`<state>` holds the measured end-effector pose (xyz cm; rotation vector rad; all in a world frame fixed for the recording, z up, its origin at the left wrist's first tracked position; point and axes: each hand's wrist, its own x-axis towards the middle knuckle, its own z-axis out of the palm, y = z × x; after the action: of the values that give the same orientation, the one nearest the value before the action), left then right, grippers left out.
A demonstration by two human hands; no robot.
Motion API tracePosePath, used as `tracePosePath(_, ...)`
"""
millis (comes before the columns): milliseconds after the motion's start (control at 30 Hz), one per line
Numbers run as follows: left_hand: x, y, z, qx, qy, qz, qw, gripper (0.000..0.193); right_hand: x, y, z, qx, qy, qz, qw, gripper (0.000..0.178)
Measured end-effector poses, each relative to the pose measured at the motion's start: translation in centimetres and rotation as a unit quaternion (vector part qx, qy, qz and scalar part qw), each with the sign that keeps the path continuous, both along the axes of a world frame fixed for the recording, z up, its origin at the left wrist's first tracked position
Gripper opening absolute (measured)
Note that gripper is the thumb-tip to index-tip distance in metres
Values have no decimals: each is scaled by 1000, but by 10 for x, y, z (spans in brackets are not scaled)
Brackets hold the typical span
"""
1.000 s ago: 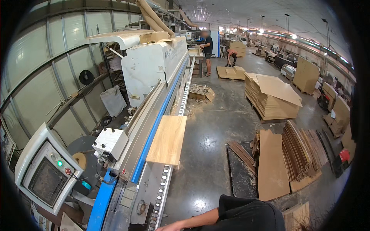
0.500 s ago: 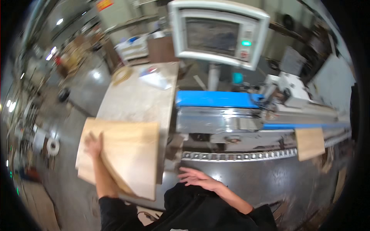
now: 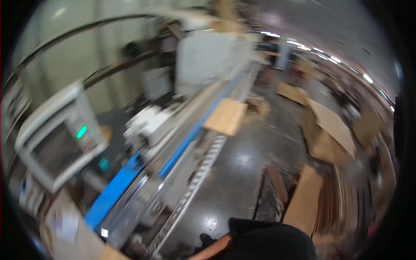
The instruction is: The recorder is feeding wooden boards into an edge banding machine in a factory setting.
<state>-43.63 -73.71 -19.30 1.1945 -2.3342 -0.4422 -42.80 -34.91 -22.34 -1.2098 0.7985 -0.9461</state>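
Only a bare forearm (image 3: pixel 214 248), which looks like my right one, shows at the lower edge below a black sleeve (image 3: pixel 268 240). Its hand lies outside the picture, and my left hand is out of sight too. Along the left runs a long machine with a blue cover (image 3: pixel 113 193) and a chain track (image 3: pixel 197 188). Farther along it, a light wood panel (image 3: pixel 226 117) lies flat and juts out over the track, apart from the forearm. At the bottom left, a corner of another light wood panel (image 3: pixel 113 253) shows beside a pale table (image 3: pixel 82 240). Motion blurs much of the view.
A white-framed control screen (image 3: pixel 60 134) with a lit green button stands at the left. Grey floor (image 3: pixel 242 173) runs beside the machine. On the right are stacked boards (image 3: pixel 303 199) and a large cardboard box (image 3: pixel 329 134). A person (image 3: pixel 271 54) appears far off.
My view has swung right, along the machine. Both hands have left the picture; half a second ago the left lay on a wood panel and the right hovered before my body.
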Motion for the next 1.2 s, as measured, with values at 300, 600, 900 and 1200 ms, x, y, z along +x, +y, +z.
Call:
tracePosePath(300, -159, 20, -24, 21, 87, -156, 984, 78, -33, 2, -31, 220, -161, -141, 952, 64)
tracePosePath(600, -111, 32, -52, 79, 126, -121, 981, 72, -131, -1, 79, 259, -82, -167, 948, 85)
tracePosePath(900, -93, 30, -69, 128, 174, -89, 972, 65, -211, 35, 70, 70, -113, -158, 978, 83)
tracePosePath(1200, -72, 34, -80, 185, 229, -49, 954, 59, -263, 65, 58, 85, -288, -228, 926, 72)
